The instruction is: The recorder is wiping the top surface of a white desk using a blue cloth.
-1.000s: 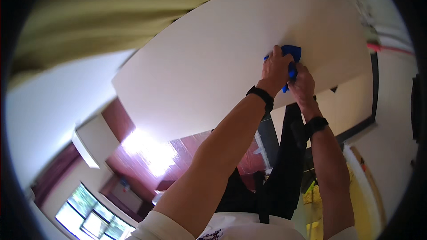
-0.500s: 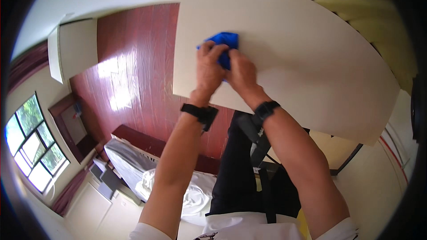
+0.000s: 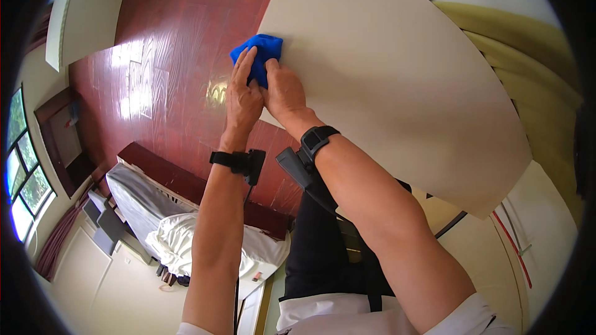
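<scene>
A folded blue cloth [image 3: 266, 45] lies over the left edge of a pale beige tabletop [image 3: 385, 80], part of it reaching past that edge. My left hand [image 3: 243, 102] holds the cloth's left side, its fingers stretched forward along it and close together. On the near right side, my right hand [image 3: 287, 92] grips the cloth with the thumb on top and the other fingers curled. Those curled fingertips are mostly hidden. Both hands nearly touch at the cloth's near end. Each wrist wears a black strap; the left strap carries a black device [image 3: 253, 166].
Olive-green fabric [image 3: 496, 49] borders the tabletop's far right. Reddish wood flooring [image 3: 180, 31] spreads to the left, with a pale cabinet [image 3: 93, 18] beyond. A bed with rumpled white bedding [image 3: 174, 239] is at lower left. A red cable [image 3: 515, 251] runs at right.
Both hands and the blue cloth have moved left across the tabletop to its left edge. My left hand's fingers are now straighter. The view has shifted too.
</scene>
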A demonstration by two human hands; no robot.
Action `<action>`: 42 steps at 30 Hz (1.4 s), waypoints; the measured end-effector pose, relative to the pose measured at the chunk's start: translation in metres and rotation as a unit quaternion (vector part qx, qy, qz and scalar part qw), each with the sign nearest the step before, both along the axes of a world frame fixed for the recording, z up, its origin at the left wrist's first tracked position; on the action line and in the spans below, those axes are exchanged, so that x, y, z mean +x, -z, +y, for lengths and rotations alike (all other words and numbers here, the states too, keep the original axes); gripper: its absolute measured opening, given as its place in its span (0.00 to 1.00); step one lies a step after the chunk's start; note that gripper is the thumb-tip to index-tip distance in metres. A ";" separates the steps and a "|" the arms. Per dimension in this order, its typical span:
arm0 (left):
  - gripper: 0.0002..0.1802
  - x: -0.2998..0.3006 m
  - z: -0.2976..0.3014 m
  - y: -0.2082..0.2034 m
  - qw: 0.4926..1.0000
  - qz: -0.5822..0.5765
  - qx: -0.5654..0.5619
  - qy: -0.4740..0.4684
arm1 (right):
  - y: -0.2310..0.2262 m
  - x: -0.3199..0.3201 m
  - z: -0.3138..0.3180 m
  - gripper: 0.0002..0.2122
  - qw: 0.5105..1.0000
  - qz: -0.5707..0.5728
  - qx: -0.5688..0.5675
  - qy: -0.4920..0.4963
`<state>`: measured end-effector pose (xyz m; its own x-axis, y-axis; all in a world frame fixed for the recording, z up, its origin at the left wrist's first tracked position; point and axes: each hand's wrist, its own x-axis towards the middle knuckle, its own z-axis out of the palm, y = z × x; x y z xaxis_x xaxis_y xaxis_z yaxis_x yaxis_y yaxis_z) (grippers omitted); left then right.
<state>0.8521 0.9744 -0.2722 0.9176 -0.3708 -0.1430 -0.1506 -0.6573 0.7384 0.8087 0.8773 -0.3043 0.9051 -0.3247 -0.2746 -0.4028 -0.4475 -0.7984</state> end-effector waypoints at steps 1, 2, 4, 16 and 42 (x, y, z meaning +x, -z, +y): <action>0.35 -0.003 -0.002 0.002 1.000 -0.002 0.001 0.005 | -0.001 -0.003 -0.004 0.16 1.000 -0.001 0.000 0.006; 0.35 -0.007 -0.005 0.003 1.000 -0.005 0.003 0.013 | -0.002 -0.007 -0.009 0.15 1.000 0.008 0.004 0.000; 0.36 -0.015 -0.016 0.003 0.999 0.009 -0.003 0.040 | -0.005 -0.021 -0.021 0.15 1.000 0.024 0.009 0.010; 0.36 -0.116 -0.216 0.018 0.960 -0.026 -0.005 0.278 | 0.006 -0.167 -0.196 0.11 0.974 -0.060 -0.013 0.217; 0.34 -0.613 -0.633 0.077 0.727 -0.026 -0.164 0.666 | 0.035 -0.706 -0.521 0.18 0.813 0.094 -0.255 0.515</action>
